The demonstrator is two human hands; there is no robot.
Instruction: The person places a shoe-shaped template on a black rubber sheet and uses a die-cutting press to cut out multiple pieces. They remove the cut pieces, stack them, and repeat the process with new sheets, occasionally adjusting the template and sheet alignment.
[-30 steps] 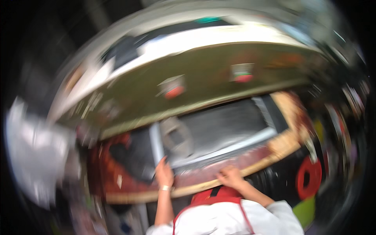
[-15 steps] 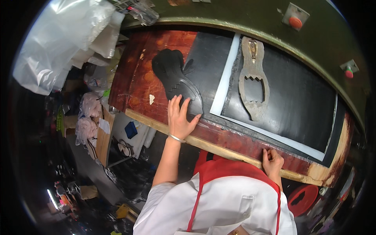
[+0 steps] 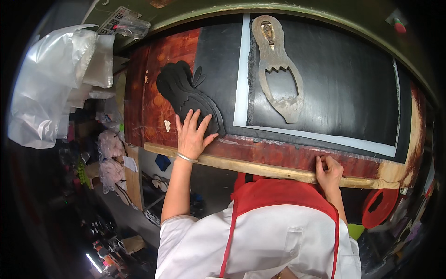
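Observation:
My left hand (image 3: 191, 132) lies open, fingers spread, on the near end of a stack of black sole-shaped pieces (image 3: 186, 89). The pieces are slightly fanned, and a zigzag line crosses the top one. A small black leaf-shaped flap (image 3: 199, 76) sticks out at the stack's right side. My right hand (image 3: 329, 171) rests at the table's front edge, fingers curled against the thumb; anything between them is hidden. Away from both hands, a grey metal cutting die (image 3: 260, 49), sole-shaped with a toothed opening, lies on a black sheet (image 3: 344, 79).
White strips (image 3: 320, 138) border the black sheet on the left and near sides. A wooden rail (image 3: 260, 168) edges the red-brown table (image 3: 141, 88). Clear plastic bags (image 3: 51, 83) hang at left. A green machine beam (image 3: 223, 11) spans the back. A red bucket (image 3: 380, 207) stands below right.
The view has turned, moving the table leftward in the picture. The stacked pieces look a little more fanned out. My left hand remains on them, and my right hand remains curled at the front edge.

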